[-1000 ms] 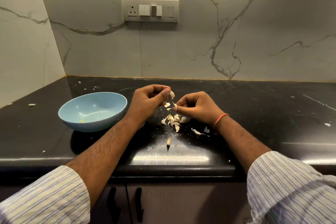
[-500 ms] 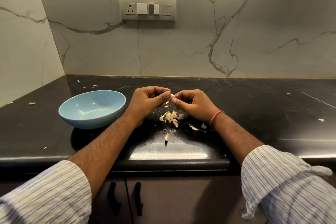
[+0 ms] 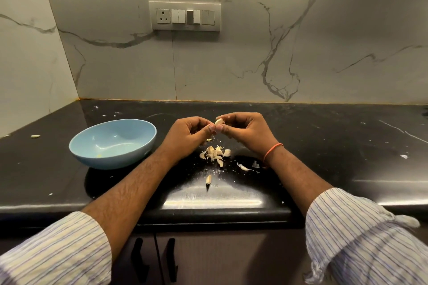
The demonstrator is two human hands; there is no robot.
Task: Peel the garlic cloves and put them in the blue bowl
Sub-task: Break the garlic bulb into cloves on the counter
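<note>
Both hands' grip pinches one garlic clove (image 3: 218, 121), seemingly over black countertop (image 3: 324, 146)

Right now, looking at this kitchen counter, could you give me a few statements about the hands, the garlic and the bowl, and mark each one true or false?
1. Both hands, left hand and right hand, pinch one garlic clove. True.
2. The blue bowl is full of peeled cloves. False: only a tiny yellowish speck shows inside.
3. A pile of garlic skins lies on the black countertop below the hands. True.
4. The bowl sits to the right of the hands. False: it sits left of them.
5. An orange band circles the left wrist. False: the right wrist.
</note>
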